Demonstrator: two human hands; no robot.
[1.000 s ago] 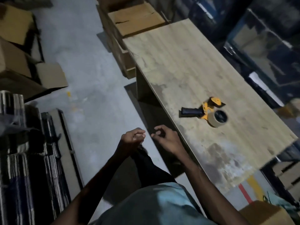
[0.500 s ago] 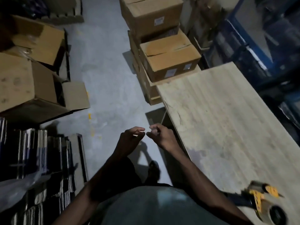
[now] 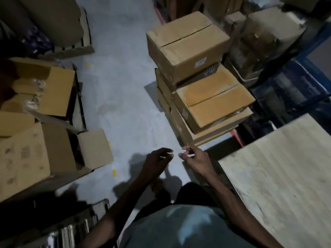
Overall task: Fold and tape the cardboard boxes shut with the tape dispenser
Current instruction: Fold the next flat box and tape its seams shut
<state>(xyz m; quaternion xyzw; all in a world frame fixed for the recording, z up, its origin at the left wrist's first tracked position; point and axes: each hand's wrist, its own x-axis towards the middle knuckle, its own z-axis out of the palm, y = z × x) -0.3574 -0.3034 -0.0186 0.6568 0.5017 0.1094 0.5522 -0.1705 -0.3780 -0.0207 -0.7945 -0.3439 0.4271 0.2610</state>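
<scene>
Dim storeroom, grey concrete floor (yellow flecks), pale wooden table right, blue racking behind

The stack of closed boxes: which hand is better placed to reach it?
Probably right. The right hand hovers beside the stack of closed boxes at its near corner, while the left hand is over the floor, farther away. Both look empty.

Stacked boxes behind table, open boxes left

shirt: pale grey-blue | trousers: dark | forearms, hands: bare
</scene>
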